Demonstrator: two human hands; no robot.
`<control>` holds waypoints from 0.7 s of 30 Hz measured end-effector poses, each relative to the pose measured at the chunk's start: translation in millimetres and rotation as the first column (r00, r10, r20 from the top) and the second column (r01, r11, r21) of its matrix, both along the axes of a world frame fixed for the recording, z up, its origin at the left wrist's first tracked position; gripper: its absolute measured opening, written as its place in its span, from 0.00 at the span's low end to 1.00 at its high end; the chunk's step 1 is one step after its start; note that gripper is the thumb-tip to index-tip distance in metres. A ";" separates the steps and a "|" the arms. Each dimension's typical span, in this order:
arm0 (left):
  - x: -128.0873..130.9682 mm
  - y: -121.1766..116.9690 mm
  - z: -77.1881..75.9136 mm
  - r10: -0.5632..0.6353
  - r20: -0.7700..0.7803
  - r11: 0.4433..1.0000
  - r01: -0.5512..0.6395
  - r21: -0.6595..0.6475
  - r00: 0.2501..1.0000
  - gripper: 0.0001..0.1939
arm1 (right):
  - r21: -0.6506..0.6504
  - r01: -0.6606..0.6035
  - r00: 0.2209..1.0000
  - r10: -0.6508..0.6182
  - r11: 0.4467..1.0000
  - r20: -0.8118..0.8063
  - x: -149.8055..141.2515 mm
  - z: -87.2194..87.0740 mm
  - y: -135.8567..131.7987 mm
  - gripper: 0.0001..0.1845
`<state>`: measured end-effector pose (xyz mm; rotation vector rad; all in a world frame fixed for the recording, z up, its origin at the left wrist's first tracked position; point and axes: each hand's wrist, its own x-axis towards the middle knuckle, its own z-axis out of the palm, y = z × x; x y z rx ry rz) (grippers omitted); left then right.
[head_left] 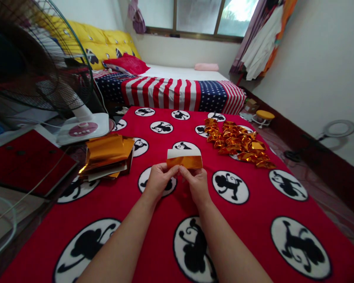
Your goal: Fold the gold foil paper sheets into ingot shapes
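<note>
Between my two hands is a sheet of gold foil paper (pixel 186 162), its lower edge folded up so that a gold band lies below a strip of its white side. My left hand (pixel 161 179) pinches the left part of the fold, thumb in front. On the right part, my right hand (pixel 196 181) grips it the same way, and the two thumb tips nearly meet at the middle. My other fingers are mostly hidden behind the paper. A stack of gold foil sheets (pixel 107 151) lies to the left, and several folded gold foil pieces (pixel 236 139) are heaped to the right.
A red cloth with monkey prints (pixel 200 204) covers the surface under my hands. At the left stand a fan (pixel 82 125) and a red panel (pixel 26 161). Beyond the cloth is a bed (pixel 168 92); a yellow stool (pixel 264 115) stands on the floor at right.
</note>
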<state>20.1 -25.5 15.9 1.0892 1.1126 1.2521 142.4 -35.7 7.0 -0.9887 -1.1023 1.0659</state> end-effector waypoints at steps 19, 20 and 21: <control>-5.9 3.1 -6.7 0.005 -0.046 1.000 -0.005 0.002 0.999 0.16 | 0.024 0.063 0.998 -0.062 0.998 -0.032 11.4 -6.4 1.2 0.24; -6.4 3.2 -6.6 0.004 -0.049 1.000 -0.004 0.000 0.999 0.16 | 0.023 0.056 0.997 -0.055 0.998 -0.049 11.3 -6.8 1.2 0.24; -7.0 3.2 -6.5 -0.001 -0.053 1.000 0.001 -0.001 0.999 0.17 | 0.020 0.051 0.997 -0.049 0.999 -0.065 11.2 -7.2 1.1 0.24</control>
